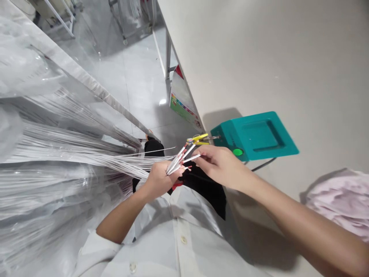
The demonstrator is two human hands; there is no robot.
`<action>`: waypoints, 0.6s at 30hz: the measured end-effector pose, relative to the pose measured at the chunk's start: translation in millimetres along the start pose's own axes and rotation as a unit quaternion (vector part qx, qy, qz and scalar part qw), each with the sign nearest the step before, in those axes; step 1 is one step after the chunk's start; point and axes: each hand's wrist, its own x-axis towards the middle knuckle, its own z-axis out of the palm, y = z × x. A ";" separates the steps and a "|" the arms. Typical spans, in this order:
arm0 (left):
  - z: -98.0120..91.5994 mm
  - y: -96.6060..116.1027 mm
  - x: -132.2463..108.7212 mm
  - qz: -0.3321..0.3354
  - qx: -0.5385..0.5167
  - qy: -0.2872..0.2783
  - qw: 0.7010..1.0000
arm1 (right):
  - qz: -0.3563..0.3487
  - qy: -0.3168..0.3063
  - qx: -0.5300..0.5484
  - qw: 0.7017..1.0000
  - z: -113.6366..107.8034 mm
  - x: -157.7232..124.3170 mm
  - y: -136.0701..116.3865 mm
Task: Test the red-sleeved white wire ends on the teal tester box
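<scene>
My left hand (161, 180) is closed round a bundle of thin white cables (176, 164), whose ends stick out toward the right with reddish inner wires showing. Between the fingertips of my right hand (219, 163) is the end of one white cable (192, 158), a little apart from the others. Just beyond the cable ends, a yellow-handled clip (198, 139) projects on a metal rod from a teal machine (256, 136). The machine has a green button (238, 152) and stands at the table's edge. What the clip grips is too small to tell.
Long bundles of white cables (66, 144), partly in clear plastic, lie on a rack at the left. A pale table (273, 57) fills the right side, with a pink cloth (340, 200) on it. A printed box (184, 102) stands beside the table's edge, above the tiled floor (141, 77).
</scene>
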 end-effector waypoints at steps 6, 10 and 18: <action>-0.8 -1.7 2.7 -0.002 -0.029 0.012 1.000 | -0.065 -0.028 0.073 0.995 -0.1 -2.2 -4.0; -0.5 -2.9 1.9 0.019 -0.045 0.013 0.999 | -0.122 -0.061 0.067 0.988 -2.5 -0.8 -14.0; -4.9 -8.5 3.8 0.055 -0.076 0.041 0.995 | -0.110 -0.034 0.128 0.985 8.5 10.3 -10.3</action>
